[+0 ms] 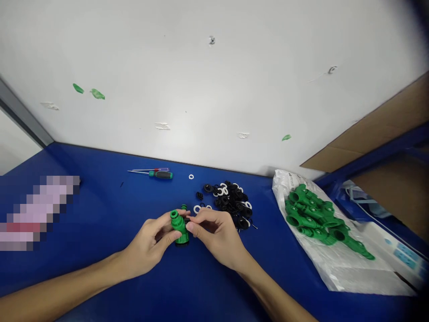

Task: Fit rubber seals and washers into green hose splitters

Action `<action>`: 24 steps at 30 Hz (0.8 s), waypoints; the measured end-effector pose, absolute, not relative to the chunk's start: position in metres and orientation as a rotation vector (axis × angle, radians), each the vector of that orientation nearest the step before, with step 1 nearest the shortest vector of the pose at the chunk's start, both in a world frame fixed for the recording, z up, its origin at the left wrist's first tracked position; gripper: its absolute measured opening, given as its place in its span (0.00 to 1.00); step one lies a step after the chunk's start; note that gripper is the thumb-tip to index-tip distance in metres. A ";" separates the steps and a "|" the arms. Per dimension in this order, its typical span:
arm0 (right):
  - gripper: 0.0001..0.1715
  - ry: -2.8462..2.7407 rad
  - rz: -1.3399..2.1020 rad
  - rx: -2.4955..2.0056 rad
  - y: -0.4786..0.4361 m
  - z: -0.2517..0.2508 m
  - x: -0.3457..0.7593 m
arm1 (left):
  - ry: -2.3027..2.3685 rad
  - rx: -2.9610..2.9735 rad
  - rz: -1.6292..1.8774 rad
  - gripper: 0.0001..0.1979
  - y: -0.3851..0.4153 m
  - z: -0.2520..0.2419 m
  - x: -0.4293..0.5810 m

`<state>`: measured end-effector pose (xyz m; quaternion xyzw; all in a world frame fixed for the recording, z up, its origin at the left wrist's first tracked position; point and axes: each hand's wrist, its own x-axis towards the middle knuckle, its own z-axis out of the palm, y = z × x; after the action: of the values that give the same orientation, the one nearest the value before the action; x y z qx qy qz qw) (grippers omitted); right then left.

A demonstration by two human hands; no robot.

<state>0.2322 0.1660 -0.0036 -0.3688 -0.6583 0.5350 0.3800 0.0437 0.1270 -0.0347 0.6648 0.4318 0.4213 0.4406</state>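
My left hand (149, 243) is closed around a green plastic hose connector (181, 230), held just above the blue table. The connector has a ribbed lower collar with a dark ring at its bottom, and a second green nozzle shows behind my fingers. My right hand (217, 235) pinches at the connector's right side, thumb and forefinger on a small black part (187, 220) that is mostly hidden. Just beyond my hands lie white ring washers (197, 209) and a heap of black fittings (233, 203) mixed with more white rings.
A white plastic bag (348, 270) on the right bears several green hose fittings (311, 212). Two screwdrivers (161, 175) lie near the wall (201, 89), with a lone white ring (191, 176) beside them. A blurred-out pinkish patch (40, 210) covers the left of the blue table (100, 214).
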 end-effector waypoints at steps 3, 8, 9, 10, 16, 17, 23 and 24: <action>0.18 -1.656 1.445 -0.999 0.165 -0.008 0.229 | 1.038 1.661 1.067 0.19 0.127 -0.036 0.043; 0.18 -1.685 1.355 -0.920 0.163 -0.010 0.224 | 1.043 1.599 1.043 0.19 0.129 -0.034 0.042; 0.17 -1.717 1.289 -0.896 0.162 -0.010 0.224 | 1.035 1.573 1.034 0.19 0.130 -0.033 0.042; 0.16 -1.761 1.217 -0.878 0.162 -0.010 0.224 | 1.022 1.542 1.022 0.19 0.131 -0.031 0.041; 0.12 -1.957 0.961 -0.784 0.166 -0.013 0.225 | 0.946 1.331 0.935 0.20 0.131 -0.026 0.039; 0.12 -1.966 0.948 -0.785 0.167 -0.013 0.225 | 0.938 1.285 0.934 0.19 0.131 -0.027 0.039; 0.13 -2.024 0.883 -0.861 0.178 -0.002 0.234 | 0.837 0.958 1.005 0.15 0.135 -0.029 0.043; 0.14 -2.001 0.830 -0.906 0.182 0.001 0.240 | 0.821 0.912 1.021 0.14 0.135 -0.027 0.043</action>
<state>0.2402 0.1818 0.0010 -0.3557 -0.7861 0.3261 0.3862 0.0431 0.1353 -0.0274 0.4090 0.3685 0.4579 0.6980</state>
